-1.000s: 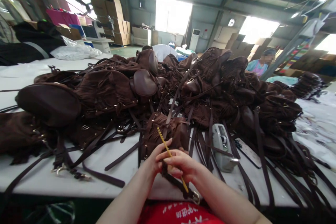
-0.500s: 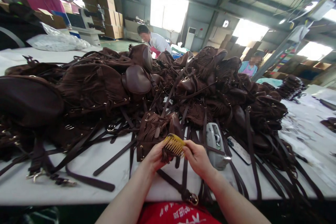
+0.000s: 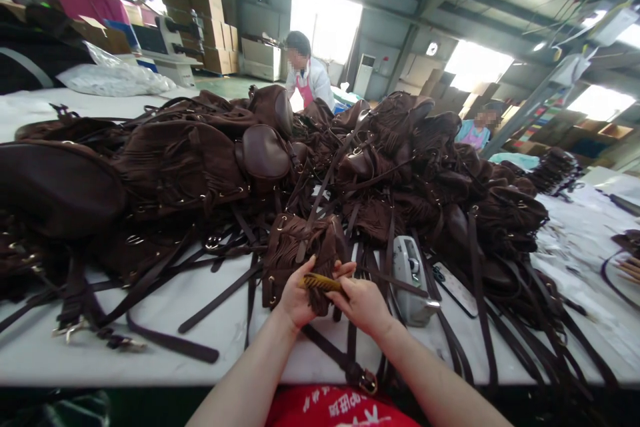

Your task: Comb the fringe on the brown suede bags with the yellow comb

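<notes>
My left hand [image 3: 296,299] grips the fringe of a small brown suede fringed bag [image 3: 295,250] that lies on the white table [image 3: 200,307] just in front of me. My right hand [image 3: 364,303] is closed on a yellow comb [image 3: 321,282], whose teeth are sunk in the dark fringe between both hands. A brown strap with a metal buckle [image 3: 367,381] runs from the bag down to the table's near edge.
A big heap of brown fringed bags and straps [image 3: 350,167] covers the table behind. A grey-white handheld device [image 3: 413,273] lies right of my hands. Two people work beyond the heap. Cardboard boxes [image 3: 200,7] are stacked at the back left.
The comb, held up edge-on a second ago and then with its teeth showing, now lies flat in the fringe. A person behind the heap has stood up.
</notes>
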### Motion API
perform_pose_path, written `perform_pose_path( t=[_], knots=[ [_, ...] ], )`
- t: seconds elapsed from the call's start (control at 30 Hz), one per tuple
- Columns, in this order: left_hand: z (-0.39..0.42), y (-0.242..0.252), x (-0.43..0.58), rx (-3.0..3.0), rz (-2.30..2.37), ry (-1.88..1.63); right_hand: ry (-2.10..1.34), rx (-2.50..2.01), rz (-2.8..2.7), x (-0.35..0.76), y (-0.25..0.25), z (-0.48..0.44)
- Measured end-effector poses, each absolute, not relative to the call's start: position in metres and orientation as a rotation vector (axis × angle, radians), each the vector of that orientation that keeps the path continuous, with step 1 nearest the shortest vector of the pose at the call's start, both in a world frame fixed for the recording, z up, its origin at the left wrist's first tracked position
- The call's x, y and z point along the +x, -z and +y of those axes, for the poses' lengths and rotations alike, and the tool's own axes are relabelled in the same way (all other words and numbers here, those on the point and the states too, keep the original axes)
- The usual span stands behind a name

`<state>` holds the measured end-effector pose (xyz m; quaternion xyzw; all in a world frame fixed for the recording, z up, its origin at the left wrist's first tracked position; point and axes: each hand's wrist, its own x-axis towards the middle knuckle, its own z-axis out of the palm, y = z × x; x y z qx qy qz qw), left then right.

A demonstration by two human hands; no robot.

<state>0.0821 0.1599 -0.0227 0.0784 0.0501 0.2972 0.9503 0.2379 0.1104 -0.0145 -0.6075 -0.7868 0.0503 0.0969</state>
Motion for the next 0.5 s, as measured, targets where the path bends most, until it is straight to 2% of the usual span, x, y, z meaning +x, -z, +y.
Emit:
perform_pose_path(
  t=[0.23, 0.43, 0.5],
  knots=[
    [0.166, 0.020, 0.079, 0.214, 0.252, -0.584, -0.381, -1.749, -2.563, 0.236, 0.008, 0.088],
    [0.164, 0.028, 0.109, 0.623, 0.774, -0.806, -0.868, -1.635, -2.373, 0.230, 0.004, 0.071],
    [0.164, 0.036, 0.115, 0.720, 0.910, -0.839, -1.112, -1.474, -2.358, 0.230, -0.005, 0.061]
  ],
)
